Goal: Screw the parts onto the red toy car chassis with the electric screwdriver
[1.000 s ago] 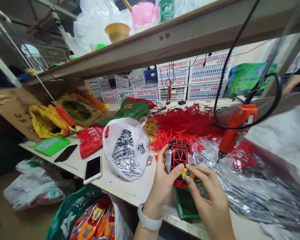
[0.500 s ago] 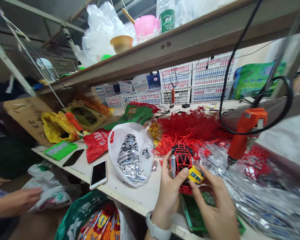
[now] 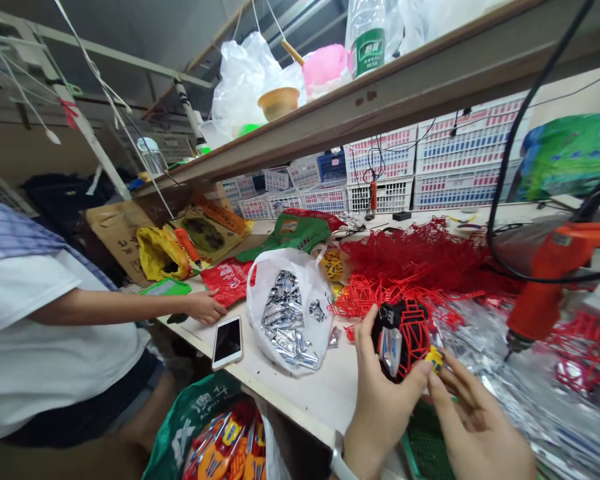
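My left hand [image 3: 385,407] grips a red plastic lattice frame with a black section [image 3: 404,340], and a small silver-and-blue piece shows on it. My right hand [image 3: 477,427] is just below and to the right, its thumb and fingertips pinching a small yellow plastic part [image 3: 434,359] at the frame's edge. Beneath my hands sits a green mesh tray [image 3: 425,447], mostly hidden by them. A tangled pile of red plastic runners [image 3: 420,263] lies just beyond the frame.
A co-worker's arm [image 3: 130,307] reaches onto the bench near a phone [image 3: 227,342] and a white bag of foil packets [image 3: 290,320]. An orange electric screwdriver [image 3: 555,280] hangs at right above loose foil packets [image 3: 540,373]. A shelf and stacked crates stand beyond.
The view has swung left, and a co-worker's arm and torso now show at left. The frame has turned in my left hand, showing more black, and the yellow part sits at its right edge.
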`<action>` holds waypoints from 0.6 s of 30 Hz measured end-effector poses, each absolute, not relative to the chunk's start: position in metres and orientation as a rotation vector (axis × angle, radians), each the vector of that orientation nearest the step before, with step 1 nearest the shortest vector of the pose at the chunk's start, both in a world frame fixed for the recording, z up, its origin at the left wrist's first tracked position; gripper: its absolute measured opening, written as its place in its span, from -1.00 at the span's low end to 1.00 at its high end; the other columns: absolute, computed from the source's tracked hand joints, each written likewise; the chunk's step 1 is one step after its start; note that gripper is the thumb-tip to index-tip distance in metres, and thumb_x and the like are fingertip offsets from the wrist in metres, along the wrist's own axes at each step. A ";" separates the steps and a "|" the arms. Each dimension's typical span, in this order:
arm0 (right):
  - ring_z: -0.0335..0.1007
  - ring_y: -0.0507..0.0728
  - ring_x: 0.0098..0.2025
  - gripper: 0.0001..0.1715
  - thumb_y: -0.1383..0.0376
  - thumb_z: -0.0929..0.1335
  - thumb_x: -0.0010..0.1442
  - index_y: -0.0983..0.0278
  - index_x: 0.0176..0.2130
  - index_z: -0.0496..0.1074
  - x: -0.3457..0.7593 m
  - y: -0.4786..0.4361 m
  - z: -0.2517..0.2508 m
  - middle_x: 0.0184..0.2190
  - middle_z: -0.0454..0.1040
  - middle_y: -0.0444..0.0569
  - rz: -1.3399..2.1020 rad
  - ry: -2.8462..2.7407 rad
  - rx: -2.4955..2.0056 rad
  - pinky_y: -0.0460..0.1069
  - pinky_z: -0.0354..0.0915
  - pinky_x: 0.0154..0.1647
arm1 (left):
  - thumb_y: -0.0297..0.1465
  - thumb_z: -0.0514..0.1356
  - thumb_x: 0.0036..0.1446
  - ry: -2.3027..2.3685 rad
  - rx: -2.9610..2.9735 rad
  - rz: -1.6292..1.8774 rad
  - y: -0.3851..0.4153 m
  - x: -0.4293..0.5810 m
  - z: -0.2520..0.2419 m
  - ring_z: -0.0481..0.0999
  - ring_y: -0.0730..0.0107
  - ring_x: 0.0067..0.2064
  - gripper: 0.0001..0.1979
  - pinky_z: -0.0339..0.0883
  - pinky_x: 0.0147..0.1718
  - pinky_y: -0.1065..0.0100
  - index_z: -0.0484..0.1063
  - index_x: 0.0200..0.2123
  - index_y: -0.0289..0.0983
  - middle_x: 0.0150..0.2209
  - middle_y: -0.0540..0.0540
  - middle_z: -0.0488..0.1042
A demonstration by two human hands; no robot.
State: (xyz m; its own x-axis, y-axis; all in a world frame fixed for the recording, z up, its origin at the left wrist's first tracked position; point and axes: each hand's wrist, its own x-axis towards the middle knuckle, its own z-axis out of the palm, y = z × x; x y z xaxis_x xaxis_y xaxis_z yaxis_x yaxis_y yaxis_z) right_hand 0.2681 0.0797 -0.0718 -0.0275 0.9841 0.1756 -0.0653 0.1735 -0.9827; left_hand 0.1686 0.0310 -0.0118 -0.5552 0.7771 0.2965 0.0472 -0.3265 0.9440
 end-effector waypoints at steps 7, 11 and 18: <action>0.64 0.30 0.08 -0.19 -0.15 0.46 0.22 0.23 0.27 0.52 0.275 0.077 -0.058 0.25 0.56 0.11 0.977 -1.392 -0.917 0.00 0.63 -0.14 | -0.20 0.44 0.22 1.198 1.140 1.851 0.029 0.167 -0.011 0.28 0.06 0.46 -0.14 0.12 0.44 0.14 0.09 0.45 -0.13 0.46 -0.23 0.27; 0.57 0.30 0.18 -0.36 -0.06 0.38 0.37 0.19 0.28 0.51 0.277 0.078 -0.055 0.26 0.54 0.10 0.746 -1.524 -0.827 0.02 0.61 -0.12 | -0.13 0.39 0.28 1.118 1.168 1.781 0.027 0.163 -0.009 0.37 0.07 0.41 -0.19 0.21 0.39 0.16 0.10 0.45 -0.12 0.44 -0.23 0.31; 0.51 0.10 -0.32 -0.51 0.13 0.39 0.44 0.15 0.29 0.50 0.284 0.083 -0.050 -0.19 0.48 0.02 0.461 -1.717 -0.739 -0.08 0.49 -0.45 | -0.02 0.37 0.26 1.178 1.066 1.777 0.030 0.153 -0.013 0.48 0.10 0.31 -0.33 0.30 0.31 0.17 0.33 0.32 -0.14 0.30 -0.18 0.49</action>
